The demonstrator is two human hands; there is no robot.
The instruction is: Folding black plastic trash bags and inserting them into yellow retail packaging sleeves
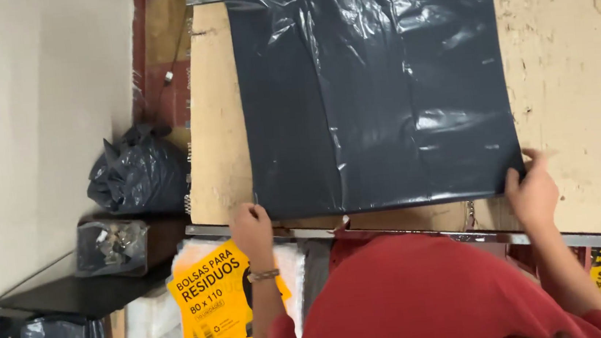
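A large dark plastic bag lies spread flat on a worn wooden table, its near edge running just ahead of both sets of fingers; the left hand is curled at the bag's near left corner, knuckles toward the camera, so whether the fingers pinch the plastic or only press on it I cannot tell; the right hand has its fingers bent over the near right corner, touching the edge, seemingly pinning it so the sheet stays taut and smooth between the two hands. A metal rail edges the table just behind the fingers, next to the red-sleeved body. Below and behind the left hand sits a yellow-labelled pack of bags; well out beyond the left fingers, a stuffed black sack rests on a dark shelf by the wall.
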